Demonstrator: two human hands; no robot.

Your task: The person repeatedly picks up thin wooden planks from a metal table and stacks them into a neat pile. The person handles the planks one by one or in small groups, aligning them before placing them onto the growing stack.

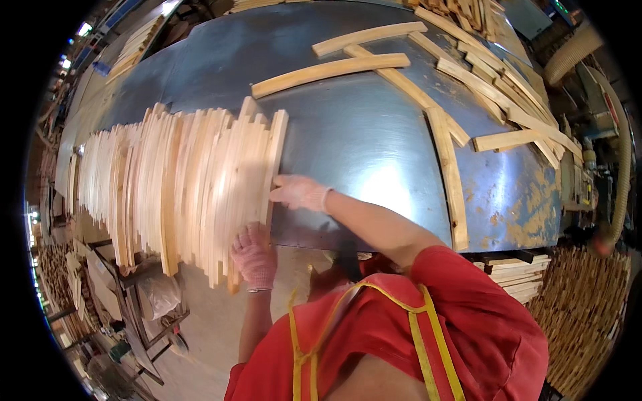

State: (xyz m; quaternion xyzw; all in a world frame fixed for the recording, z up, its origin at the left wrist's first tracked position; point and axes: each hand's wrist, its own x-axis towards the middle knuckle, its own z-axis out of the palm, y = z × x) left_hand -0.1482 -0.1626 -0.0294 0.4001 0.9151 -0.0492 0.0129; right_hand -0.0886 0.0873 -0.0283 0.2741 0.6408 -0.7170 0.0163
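A wide row of pale wooden strips [194, 177] lies side by side on the left of the dark metal tabletop [348, 127], with uneven ends. Several near ends jut past the table's front edge. My left hand [254, 259], in a pale pinkish work glove, rests its outstretched fingers on the near ends at the row's right. My right hand [302, 193], gloved alike, has its fingers closed at the outer side of the rightmost strip [275, 147], about midway along. The undersides of both hands are hidden.
Loose wooden bars [334, 72] lie across the far tabletop. More bars are piled at the right [498, 83], near scattered sawdust [528, 207]. A metal cart [137, 327] stands below the row at left. Stacked wood [575, 314] and a ribbed hose [625, 160] are at right.
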